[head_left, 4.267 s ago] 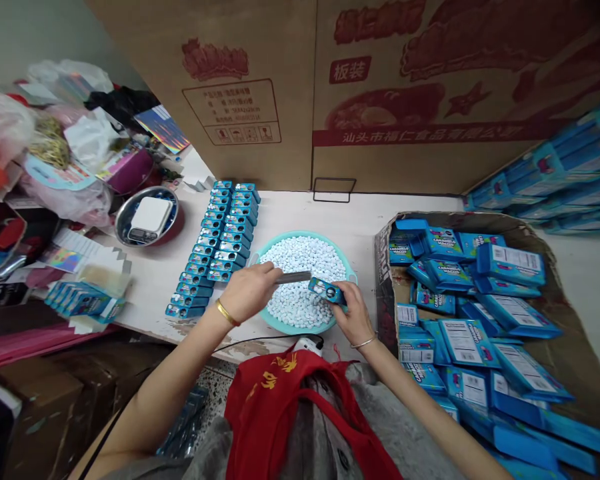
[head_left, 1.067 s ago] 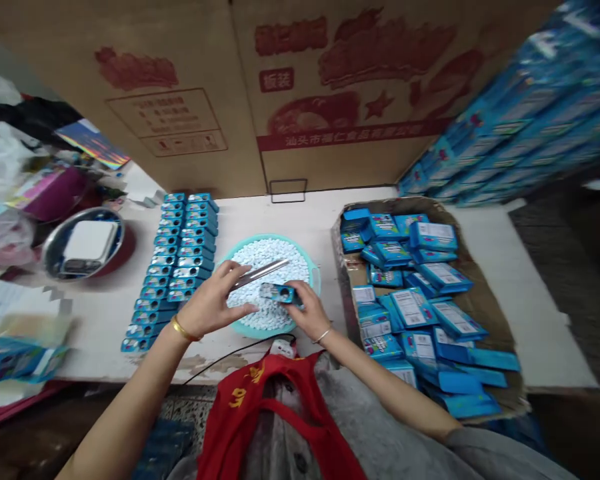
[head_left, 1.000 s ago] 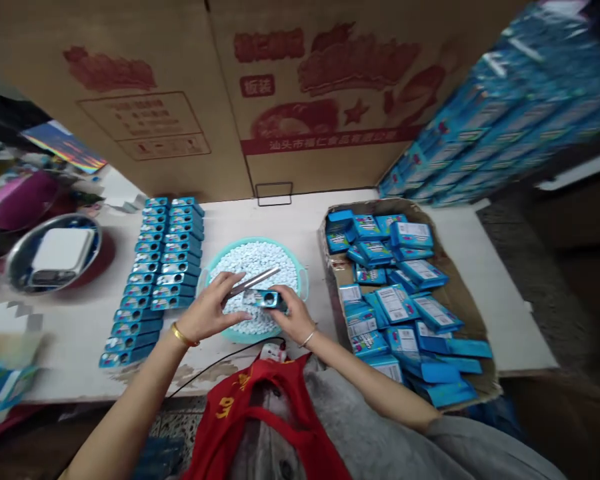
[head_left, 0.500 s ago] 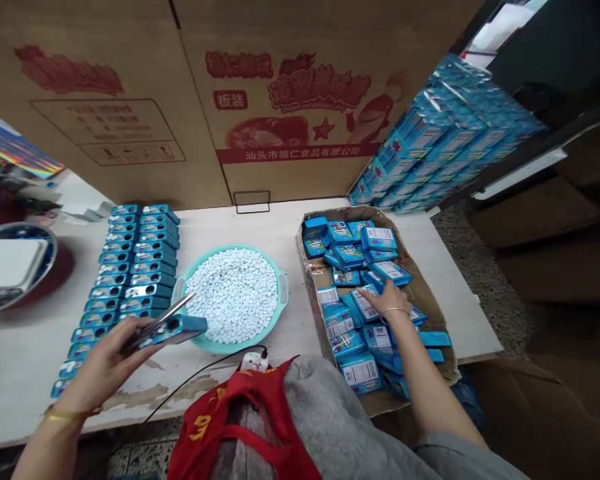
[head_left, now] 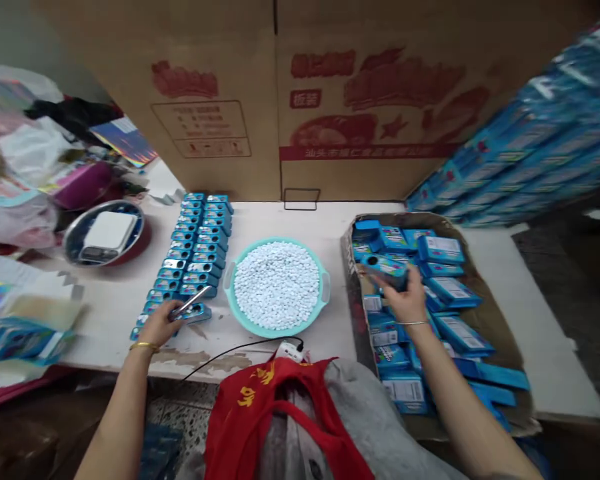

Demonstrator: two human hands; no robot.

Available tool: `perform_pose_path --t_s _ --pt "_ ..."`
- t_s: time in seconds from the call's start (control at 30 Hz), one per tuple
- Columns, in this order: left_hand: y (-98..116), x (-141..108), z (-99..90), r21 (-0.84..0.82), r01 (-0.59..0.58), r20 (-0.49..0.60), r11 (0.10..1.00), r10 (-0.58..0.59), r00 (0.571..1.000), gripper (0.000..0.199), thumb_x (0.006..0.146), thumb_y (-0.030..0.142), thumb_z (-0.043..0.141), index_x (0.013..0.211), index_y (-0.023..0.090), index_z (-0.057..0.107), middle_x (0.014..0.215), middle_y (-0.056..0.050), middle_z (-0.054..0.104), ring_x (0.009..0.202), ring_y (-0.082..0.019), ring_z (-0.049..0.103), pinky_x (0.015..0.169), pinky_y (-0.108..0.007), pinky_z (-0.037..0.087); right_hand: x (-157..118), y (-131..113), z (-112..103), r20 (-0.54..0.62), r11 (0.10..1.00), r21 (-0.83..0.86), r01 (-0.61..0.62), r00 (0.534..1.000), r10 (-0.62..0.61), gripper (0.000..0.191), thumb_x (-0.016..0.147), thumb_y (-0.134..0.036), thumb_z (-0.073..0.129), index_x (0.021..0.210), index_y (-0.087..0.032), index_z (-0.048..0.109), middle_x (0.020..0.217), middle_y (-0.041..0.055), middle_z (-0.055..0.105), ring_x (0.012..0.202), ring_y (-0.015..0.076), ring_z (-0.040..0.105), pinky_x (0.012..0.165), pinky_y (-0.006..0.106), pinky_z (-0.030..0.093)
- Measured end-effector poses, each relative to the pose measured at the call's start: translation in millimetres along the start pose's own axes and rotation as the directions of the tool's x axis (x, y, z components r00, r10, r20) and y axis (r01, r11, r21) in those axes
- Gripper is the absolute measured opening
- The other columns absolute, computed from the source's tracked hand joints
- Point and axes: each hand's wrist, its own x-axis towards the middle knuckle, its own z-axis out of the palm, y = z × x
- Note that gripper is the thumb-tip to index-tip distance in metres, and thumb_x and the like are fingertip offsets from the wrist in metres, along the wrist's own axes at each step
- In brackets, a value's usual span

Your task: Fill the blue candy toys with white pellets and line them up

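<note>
One blue box [head_left: 196, 313] in left hand [head_left: 157, 327], second box [head_left: 387, 268] in right hand [head_left: 406, 301]

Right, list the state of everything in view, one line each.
Left hand: closed on the metal strip, at the near end of the tin rows.
Metal strip: held, tilted up.
Tin by left hand: beneath the strip, round window showing.
Right hand: raised over the cardboard tray, gripping a tin.
Tin in right hand: lifted, tilted.
Teal basin: full of white candies.
</note>
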Motion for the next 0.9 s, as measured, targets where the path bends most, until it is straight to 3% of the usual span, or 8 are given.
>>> perform_pose_path --t_s 0.1,0.2,0.3,0.4,0.5,0.63,0.73,0.9 --pt "-4 19 12.6 -0.005 -0.022 -0.015 1.000 0.021 1.000 0.041 0.064 0.038 0.057 0.100 0.019 0.060 0.098 -0.007 0.063 0.091 -0.025 0.058 0.080 -0.035 0.048 -9 -49 26 0.140 0.990 0.144 -0.010 0.990 -0.010 0.048 0.064 -0.047 0.075 0.099 -0.019 0.057 0.091 0.0042 0.065 0.085 0.0209 0.061 0.085 0.040 0.050" --pt "4 19 17.4 0.046 -0.016 -0.102 0.999 0.021 0.995 0.042 0.068 0.034 0.054 0.105 0.016 0.060 0.111 -0.011 0.059 0.098 -0.026 0.058 0.086 -0.036 0.047 -29 -75 38 0.222 0.940 0.300 -0.162 0.970 0.096 0.046 0.065 -0.041 0.076 0.101 -0.021 0.056 0.096 0.0041 0.066 0.089 0.0215 0.063 0.087 0.041 0.050" --pt "20 3 17.9 0.126 0.035 -0.228 0.991 -0.006 0.974 0.051 0.073 0.042 0.055 0.117 0.015 0.056 0.121 -0.015 0.053 0.103 -0.028 0.057 0.086 -0.037 0.047 -45 -82 41 0.315 0.779 0.486 -0.395 0.911 0.265 0.042 0.065 -0.039 0.075 0.099 -0.023 0.056 0.095 0.0034 0.068 0.087 0.0229 0.065 0.083 0.043 0.052" --pt "50 -16 18.1 0.117 0.039 -0.304 0.992 -0.002 0.953 0.052 0.082 0.050 0.049 0.121 0.015 0.053 0.115 -0.014 0.058 0.102 -0.027 0.058 0.086 -0.036 0.047 -56 -84 38 0.496 0.594 0.549 -0.588 0.801 0.335 0.036 0.070 -0.045 0.065 0.098 -0.023 0.060 0.091 0.0055 0.070 0.088 0.0276 0.067 0.082 0.049 0.052" --pt "88 -31 22.5 0.024 -0.099 -0.176 0.995 0.102 0.979 0.041 0.090 0.046 0.039 0.113 0.018 0.058 0.107 -0.009 0.065 0.098 -0.022 0.061 0.086 -0.033 0.047 -62 -93 32 0.666 0.511 0.529 -0.678 0.704 0.246 0.055 0.077 -0.060 0.042 0.106 -0.018 0.064 0.092 0.0121 0.070 0.097 0.0331 0.065 0.087 0.057 0.046" --pt "139 -41 39.5 0.044 -0.217 0.101 0.975 0.212 0.972 0.028 0.088 0.036 0.047 0.105 0.020 0.062 0.103 -0.008 0.067 0.095 -0.022 0.062 0.084 -0.033 0.047 -71 -108 30 0.687 0.512 0.523 -0.681 0.693 0.220 0.074 0.079 -0.067 0.025 0.112 -0.014 0.064 0.092 0.0156 0.070 0.103 0.0343 0.062 0.091 0.060 0.042" --pt "175 -43 63.0 0.167 -0.138 0.216 0.976 0.101 0.971 0.018 0.087 0.026 0.050 0.100 0.020 0.060 0.102 -0.010 0.066 0.096 -0.023 0.062 0.082 -0.033 0.046 -81 -108 28 0.725 0.508 0.475 -0.719 0.646 0.237 0.075 0.080 -0.069 0.024 0.113 -0.014 0.065 0.094 0.0153 0.070 0.103 0.0329 0.063 0.093 0.058 0.042" --pt "226 -21 114.8 0.112 0.050 0.214 0.992 -0.074 0.974 0.020 0.090 0.019 0.044 0.107 0.015 0.054 0.112 -0.016 0.058 0.102 -0.026 0.061 0.085 -0.036 0.045 -103 -96 23 0.834 0.416 0.339 -0.844 0.474 0.283 0.074 0.078 -0.075 0.031 0.107 -0.017 0.068 0.093 0.0152 0.072 0.097 0.0325 0.066 0.088 0.052 0.049"
